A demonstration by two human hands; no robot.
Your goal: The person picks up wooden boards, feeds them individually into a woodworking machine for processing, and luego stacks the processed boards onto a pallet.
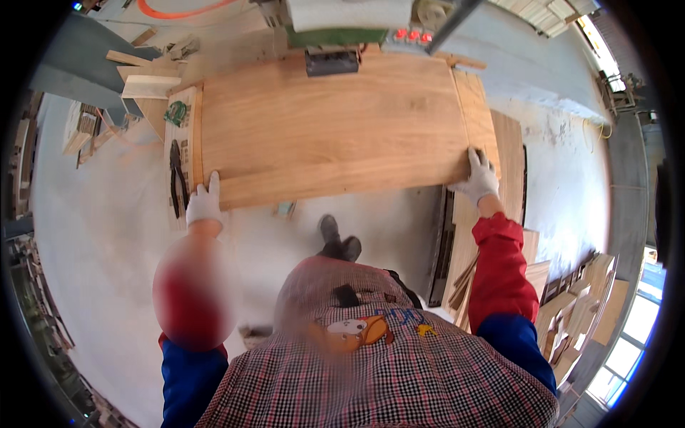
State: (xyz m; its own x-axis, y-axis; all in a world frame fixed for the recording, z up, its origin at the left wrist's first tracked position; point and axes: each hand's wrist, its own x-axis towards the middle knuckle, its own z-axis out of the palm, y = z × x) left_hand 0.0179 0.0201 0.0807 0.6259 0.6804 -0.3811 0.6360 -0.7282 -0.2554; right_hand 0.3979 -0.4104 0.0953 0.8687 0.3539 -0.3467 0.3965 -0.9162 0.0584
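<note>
A wide, light-brown wooden panel (328, 128) lies in front of me, its near edge jutting toward my body. At its near left corner my left hand (205, 205), in a white glove, is closed on the edge with fingers on top. My right hand (479, 178), also gloved in white, grips the near right corner, its fingers over the top face. Whatever lies under the panel is hidden. Beside its left end are black-handled pliers (178, 175) and a green tape measure (175, 113) on a narrow board.
A green machine with a black block (332, 62) stands over the panel's far edge, near red buttons (412, 36). Wood offcuts (151, 87) sit at far left. Long boards (508, 150) stand on the right, with stacked wood pieces (581, 307) at lower right.
</note>
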